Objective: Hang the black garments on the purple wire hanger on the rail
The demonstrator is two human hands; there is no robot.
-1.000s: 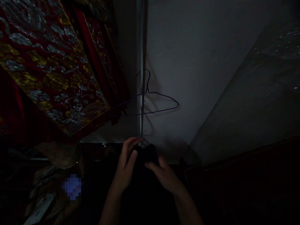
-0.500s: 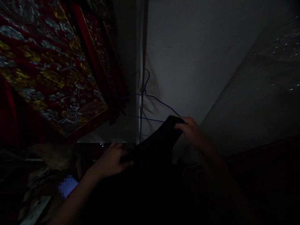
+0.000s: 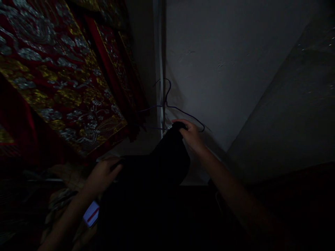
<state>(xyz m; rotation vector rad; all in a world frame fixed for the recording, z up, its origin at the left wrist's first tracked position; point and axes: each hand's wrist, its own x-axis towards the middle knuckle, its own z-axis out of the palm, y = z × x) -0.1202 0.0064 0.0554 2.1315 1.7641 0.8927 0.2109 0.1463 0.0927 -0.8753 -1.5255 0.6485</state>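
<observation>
R hand (image 3: 191,136) & L hand (image 3: 104,170) are clamped on dark cloth (image 3: 166,151); it's been shifted left, so right end's now held nr middle of hanger (image 3: 181,110); contact can't be told (v. dim).

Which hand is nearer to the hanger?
The right hand. It grips the black cloth in the picture just below the right-hand slope of the hanger; the left hand is at the cloth lower down, farther off to the left.

Very dim; wall (image 3: 209,69) faintly lit, lower right apparently almost black.
</observation>
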